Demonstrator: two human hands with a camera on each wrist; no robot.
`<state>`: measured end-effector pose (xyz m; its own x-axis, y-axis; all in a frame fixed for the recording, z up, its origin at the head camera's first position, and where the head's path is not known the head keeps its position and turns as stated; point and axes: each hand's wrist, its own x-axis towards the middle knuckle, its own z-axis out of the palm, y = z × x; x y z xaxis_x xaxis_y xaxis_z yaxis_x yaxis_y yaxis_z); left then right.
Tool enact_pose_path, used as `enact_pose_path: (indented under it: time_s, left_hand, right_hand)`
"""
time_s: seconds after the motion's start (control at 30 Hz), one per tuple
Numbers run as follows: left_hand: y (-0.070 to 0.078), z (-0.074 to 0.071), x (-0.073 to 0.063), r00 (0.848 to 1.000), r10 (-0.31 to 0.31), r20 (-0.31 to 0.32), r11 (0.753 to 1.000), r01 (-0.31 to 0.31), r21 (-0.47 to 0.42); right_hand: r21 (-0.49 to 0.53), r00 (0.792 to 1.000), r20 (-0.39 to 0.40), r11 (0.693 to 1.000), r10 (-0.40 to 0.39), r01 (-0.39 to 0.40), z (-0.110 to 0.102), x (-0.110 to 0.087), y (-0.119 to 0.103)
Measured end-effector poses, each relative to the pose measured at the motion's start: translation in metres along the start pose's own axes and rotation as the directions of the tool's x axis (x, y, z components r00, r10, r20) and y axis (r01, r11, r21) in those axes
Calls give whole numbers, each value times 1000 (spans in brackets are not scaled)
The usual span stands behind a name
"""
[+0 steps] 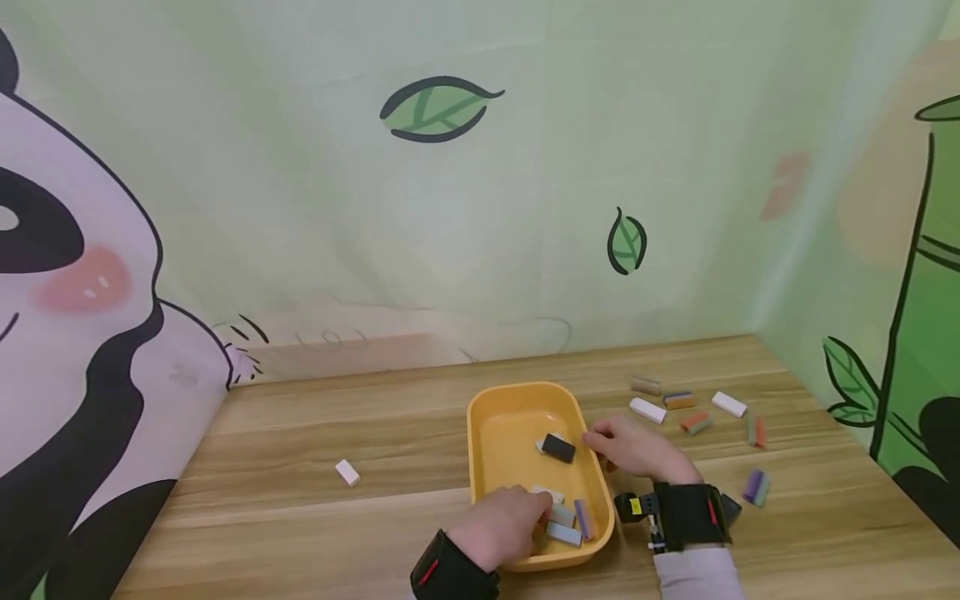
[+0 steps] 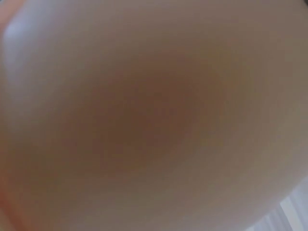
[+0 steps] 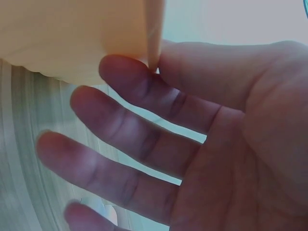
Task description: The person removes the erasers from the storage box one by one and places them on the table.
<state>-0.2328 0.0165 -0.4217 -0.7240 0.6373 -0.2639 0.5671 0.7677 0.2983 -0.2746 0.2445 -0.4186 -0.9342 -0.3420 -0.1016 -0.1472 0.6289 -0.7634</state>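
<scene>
A yellow tray (image 1: 480, 417) with rounded corners stands on the wooden table. My right hand (image 1: 637, 446) pinches its right rim between thumb and index finger; up close in the right wrist view, the other fingers (image 3: 115, 122) spread below the rim. My left hand (image 1: 504, 523) reaches into the near end of the tray, fingers bent down beside several small blocks, among them a light blue-grey block (image 1: 564, 533) and a purple-and-tan block (image 1: 583, 518). Its fingertips are partly hidden, and the left wrist view is only a blur. Farther back in the tray lies a black block (image 1: 558, 448).
Right of the tray several loose blocks are scattered, including a white block (image 1: 729, 404), an orange-and-green block (image 1: 696, 422) and a purple-and-green block (image 1: 757, 487). A dark block (image 1: 731, 508) is partly behind the right wrist. Alone at left lies another white block (image 1: 347, 472). A printed cloth (image 1: 337, 208) hangs behind.
</scene>
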Motion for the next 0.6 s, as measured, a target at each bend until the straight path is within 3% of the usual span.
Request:
enact_pose_path:
  time_s: [0.37, 0.5, 0.6]
  left_hand:
    - [-2, -5, -3, 1000, -11, -11, 999, 11, 52]
    - [-6, -14, -10, 997, 32, -63, 999, -30, 37]
    - [-12, -24, -19, 990, 77, -119, 996, -82, -30]
  right_hand:
    - [-2, 1000, 2, 1000, -1, 1, 0, 0, -3]
    - [-10, 1000, 0, 1000, -2, 2, 0, 0, -4]
    - [-10, 1000, 4, 1000, -4, 4, 0, 0, -4]
